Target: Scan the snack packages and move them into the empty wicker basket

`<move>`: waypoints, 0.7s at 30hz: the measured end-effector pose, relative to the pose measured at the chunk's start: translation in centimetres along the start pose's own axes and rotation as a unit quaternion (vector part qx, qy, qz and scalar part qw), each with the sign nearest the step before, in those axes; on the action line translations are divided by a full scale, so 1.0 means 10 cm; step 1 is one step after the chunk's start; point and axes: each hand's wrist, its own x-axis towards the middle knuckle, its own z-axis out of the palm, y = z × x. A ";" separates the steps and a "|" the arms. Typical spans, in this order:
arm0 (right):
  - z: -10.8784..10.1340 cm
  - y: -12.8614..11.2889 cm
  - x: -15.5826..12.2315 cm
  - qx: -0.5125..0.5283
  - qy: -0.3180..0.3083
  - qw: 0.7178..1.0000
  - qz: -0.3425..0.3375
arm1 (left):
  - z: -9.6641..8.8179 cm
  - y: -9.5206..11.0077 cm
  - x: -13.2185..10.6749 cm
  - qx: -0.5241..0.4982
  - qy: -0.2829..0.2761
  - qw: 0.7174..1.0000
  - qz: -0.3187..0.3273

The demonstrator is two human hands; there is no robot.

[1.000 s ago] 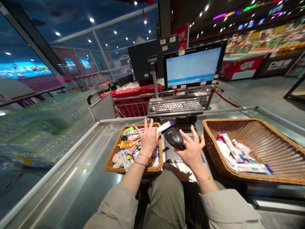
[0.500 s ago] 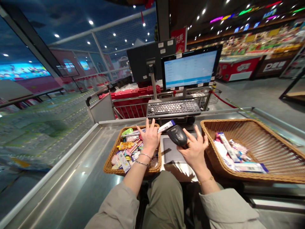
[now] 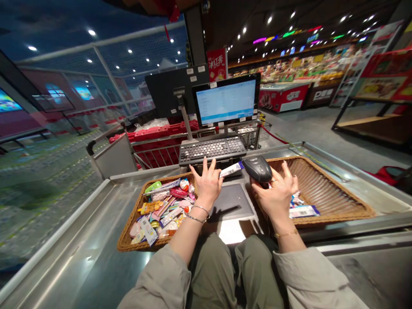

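My left hand (image 3: 207, 185) pinches a slim white-and-blue packaged stick (image 3: 231, 170) and holds it over the gap between two wicker baskets. My right hand (image 3: 276, 195) is wrapped round a black barcode scanner (image 3: 256, 168), whose head is close to the stick's blue end. The left basket (image 3: 125, 231) is full of small wrapped sweets (image 3: 162, 207). Behind my right hand stands the right basket (image 3: 341, 193), with a few packets, including a white-and-blue one (image 3: 302, 211); my hand hides part of them.
A black keyboard (image 3: 212, 149) and a lit monitor (image 3: 227, 101) stand beyond my hands. A grey flat pad (image 3: 233, 201) lies between the baskets. The metal counter (image 3: 86, 240) has a raised edge. Behind it are a shopping cart (image 3: 154, 154) and red crates (image 3: 154, 133).
My left hand has carried the stick rightward, away from the left basket. The scanner has shifted right too, in front of the right basket. The camera has turned to the right.
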 end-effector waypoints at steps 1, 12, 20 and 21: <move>-0.05 0.04 0.04 -0.005 0.004 1.000 0.012 | 0.01 0.06 0.03 -0.004 0.000 1.000 0.009; -0.62 0.54 0.32 -0.053 0.068 0.985 0.146 | 0.29 0.68 0.28 -0.044 0.016 0.989 0.138; -0.80 0.86 0.32 -0.082 0.105 0.973 0.188 | 0.53 1.05 0.41 -0.078 -0.010 0.973 0.217; -0.81 0.89 0.32 -0.083 0.110 0.972 0.191 | 0.56 1.10 0.42 -0.084 -0.024 0.972 0.218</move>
